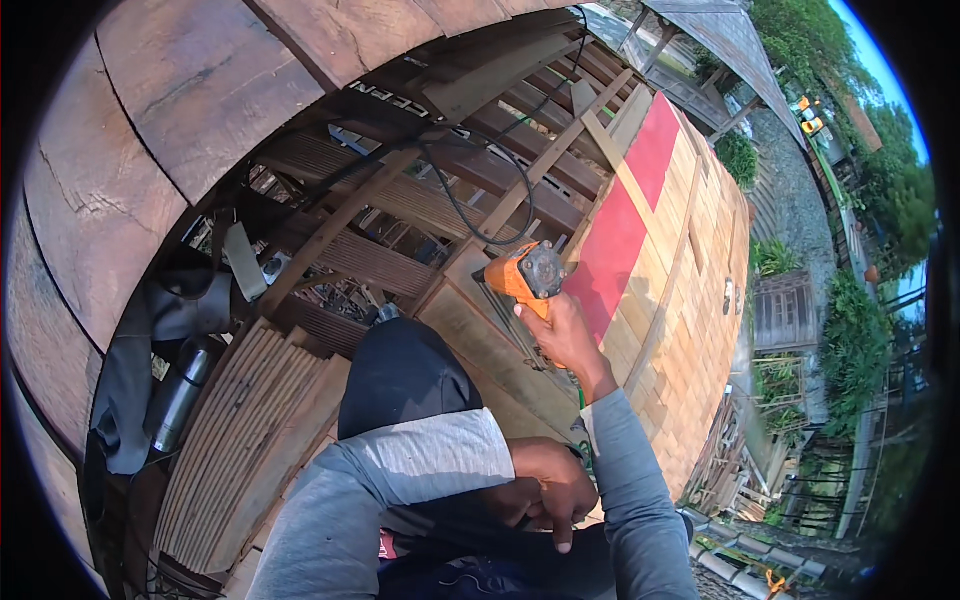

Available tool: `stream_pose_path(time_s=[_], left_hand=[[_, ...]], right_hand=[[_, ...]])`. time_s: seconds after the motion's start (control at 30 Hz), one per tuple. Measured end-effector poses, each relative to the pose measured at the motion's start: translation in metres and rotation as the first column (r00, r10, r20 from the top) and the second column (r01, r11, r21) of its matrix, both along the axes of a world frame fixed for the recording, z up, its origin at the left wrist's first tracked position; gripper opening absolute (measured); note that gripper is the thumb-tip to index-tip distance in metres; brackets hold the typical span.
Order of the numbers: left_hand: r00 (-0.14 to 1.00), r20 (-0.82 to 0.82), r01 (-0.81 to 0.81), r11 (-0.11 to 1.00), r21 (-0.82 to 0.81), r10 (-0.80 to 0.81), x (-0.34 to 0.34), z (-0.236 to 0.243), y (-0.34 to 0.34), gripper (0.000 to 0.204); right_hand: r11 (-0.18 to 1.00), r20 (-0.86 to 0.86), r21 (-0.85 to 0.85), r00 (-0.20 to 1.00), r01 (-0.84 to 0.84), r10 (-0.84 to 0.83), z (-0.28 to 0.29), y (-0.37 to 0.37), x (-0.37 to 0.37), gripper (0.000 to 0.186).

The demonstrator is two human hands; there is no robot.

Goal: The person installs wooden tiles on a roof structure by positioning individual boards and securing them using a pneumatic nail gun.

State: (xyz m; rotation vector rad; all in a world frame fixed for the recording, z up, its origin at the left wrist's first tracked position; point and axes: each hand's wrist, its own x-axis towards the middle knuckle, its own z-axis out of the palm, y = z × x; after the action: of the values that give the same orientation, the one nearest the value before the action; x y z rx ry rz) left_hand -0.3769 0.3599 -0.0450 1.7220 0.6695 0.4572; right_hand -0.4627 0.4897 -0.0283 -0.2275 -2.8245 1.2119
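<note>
My right hand [570,340] is closed around the handle of an orange nail gun [522,283] with a dark grey cap. The nail gun sits over the near left edge of the red strip, above a wooden board [480,340]. A bit of green hose [582,400] shows below its handle. My left hand [552,480] rests low by my lap, the forearm bent across me. One finger points down and the others curl under, so whatever they hold is hidden. Pale wooden shingles [660,350] cover the slope on the right, with a long red strip [630,230] along their edge.
Open roof battens [400,190] with gaps lie ahead, crossed by a black cable [460,200]. At left are a stack of thin wooden shingles [250,430], a metal flask [183,395] and grey cloth [125,400]. Large brown boards [180,90] curve overhead. Ground lies far below at right.
</note>
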Motion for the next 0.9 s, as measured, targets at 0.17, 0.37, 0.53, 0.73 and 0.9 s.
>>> stream_pose_path(time_s=[0.17,0.37,0.53,0.73,0.9], left_hand=[[0.955,-0.105,0.269,0.959,-0.082,-0.277,0.001,0.028,0.021,0.059],[0.946,-0.062,0.314,0.947,-0.066,-0.318,-0.001,0.033,0.02,0.058],[0.953,-0.106,0.273,0.957,-0.095,-0.283,0.001,0.038,0.023,0.058],[0.963,-0.03,0.265,0.959,-0.103,-0.269,0.004,0.025,0.021,0.058],[0.964,0.079,0.258,0.966,-0.027,-0.255,0.001,0.032,0.021,0.055]], right_hand=[[0.999,-0.15,-0.026,0.988,-0.031,0.027,-0.027,-0.009,-0.009,0.027],[0.999,-0.044,-0.007,0.998,-0.052,0.052,-0.026,-0.017,-0.02,0.028],[0.997,-0.095,-0.032,0.994,-0.064,0.06,-0.025,-0.012,-0.022,0.032],[0.998,-0.054,-0.044,0.998,0.039,-0.042,-0.022,-0.016,-0.02,0.035],[0.992,-0.087,0.071,0.991,0.105,-0.099,-0.022,-0.003,-0.023,0.035]])
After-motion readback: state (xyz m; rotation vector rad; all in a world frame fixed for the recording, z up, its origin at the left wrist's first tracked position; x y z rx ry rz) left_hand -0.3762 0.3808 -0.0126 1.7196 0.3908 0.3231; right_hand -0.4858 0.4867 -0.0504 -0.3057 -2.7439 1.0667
